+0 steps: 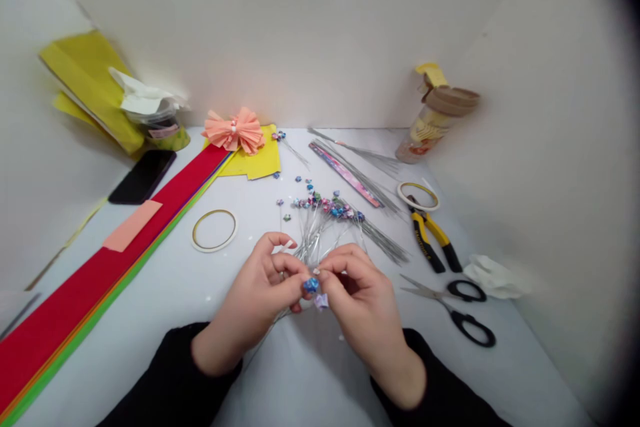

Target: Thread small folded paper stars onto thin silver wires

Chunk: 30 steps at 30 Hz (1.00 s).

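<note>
Both hands work together just above the white desk: the left hand and the right hand meet at the fingertips. Their fingers close in a narrow pinch on one small faceted blue paper star, which sits between them, its wire stem mostly hidden by the hands. One pale lilac paper scrap lies just below the right fingers.

Directly ahead, a loose bundle of thin silver wires fans upward, tipped with more than a dozen tiny multicoloured paper stars. Further ahead lies a sheaf of bare wires beside a pink patterned strip.

To the right are one pair of yellow-and-black pliers, one pair of black-handled scissors and a narrow tape roll. A second tape roll lies left, near a long stack of coloured paper. One peach pleated paper flower rests on yellow paper.
</note>
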Each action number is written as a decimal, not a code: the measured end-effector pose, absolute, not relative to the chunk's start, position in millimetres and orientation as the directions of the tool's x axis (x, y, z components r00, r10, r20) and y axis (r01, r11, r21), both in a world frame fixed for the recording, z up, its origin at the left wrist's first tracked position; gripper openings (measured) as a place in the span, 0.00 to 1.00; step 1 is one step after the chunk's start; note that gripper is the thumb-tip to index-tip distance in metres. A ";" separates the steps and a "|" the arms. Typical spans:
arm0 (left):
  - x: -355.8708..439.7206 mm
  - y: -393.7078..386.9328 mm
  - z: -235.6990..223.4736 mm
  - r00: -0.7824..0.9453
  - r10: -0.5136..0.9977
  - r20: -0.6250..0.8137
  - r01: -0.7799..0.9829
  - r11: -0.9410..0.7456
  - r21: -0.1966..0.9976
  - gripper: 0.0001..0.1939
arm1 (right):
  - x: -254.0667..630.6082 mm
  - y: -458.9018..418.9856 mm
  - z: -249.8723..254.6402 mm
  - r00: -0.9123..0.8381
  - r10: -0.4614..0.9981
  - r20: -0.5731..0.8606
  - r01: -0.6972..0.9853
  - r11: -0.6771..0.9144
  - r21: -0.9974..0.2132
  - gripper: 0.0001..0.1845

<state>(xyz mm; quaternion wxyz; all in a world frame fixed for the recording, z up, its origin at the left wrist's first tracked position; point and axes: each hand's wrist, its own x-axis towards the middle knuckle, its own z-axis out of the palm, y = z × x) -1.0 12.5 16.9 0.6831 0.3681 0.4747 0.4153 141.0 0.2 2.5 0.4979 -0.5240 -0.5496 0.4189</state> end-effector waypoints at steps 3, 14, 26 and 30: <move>-0.7 13.1 17.4 0.251 0.898 -0.361 -0.261 0.422 0.868 0.21 | 142.3 0.0 3.1 0.040 0.994 0.104 0.152 0.097 -0.984 0.07; -0.2 13.8 17.8 0.201 0.914 -0.351 -0.262 0.396 0.880 0.22 | 141.3 1.7 4.7 0.021 0.993 0.118 0.137 0.114 -0.984 0.05; -1.6 12.2 17.6 0.340 0.873 -0.350 -0.323 0.458 0.828 0.21 | 141.7 0.5 3.7 0.017 0.993 0.116 0.134 0.113 -0.985 0.07; -3.7 11.4 17.5 0.373 0.860 -0.349 -0.343 0.477 0.809 0.21 | 142.0 3.5 1.0 0.016 0.995 0.095 0.125 0.092 -0.988 0.07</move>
